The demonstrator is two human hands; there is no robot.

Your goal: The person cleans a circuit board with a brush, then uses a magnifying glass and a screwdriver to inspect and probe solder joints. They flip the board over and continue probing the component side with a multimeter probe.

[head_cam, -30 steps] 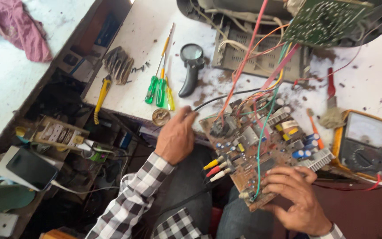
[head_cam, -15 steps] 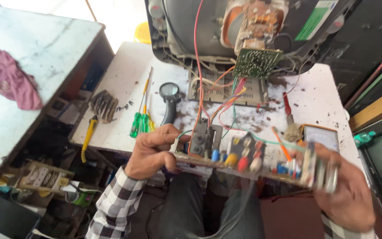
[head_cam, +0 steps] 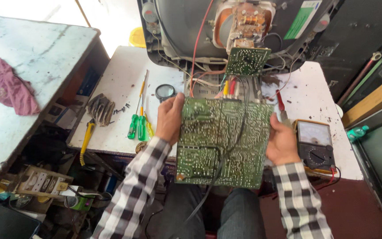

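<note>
While gripped along both side edges, green circuit board (head_cam: pixel 222 141) held solder-side up over the table's (head_cam: pixel 116 88) near edge; left hand (head_cam: pixel 169 118) and right hand (head_cam: pixel 281 144) fingers closed on it.

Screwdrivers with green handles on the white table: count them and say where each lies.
2. One green-handled screwdriver lies left of the other green-handled screwdriver, side by side on the white table, just left of the left hand. Others may be hidden behind the circuit board.

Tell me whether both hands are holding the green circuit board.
Yes: the left hand grips the green circuit board at its left edge, the right hand at its right.
</note>
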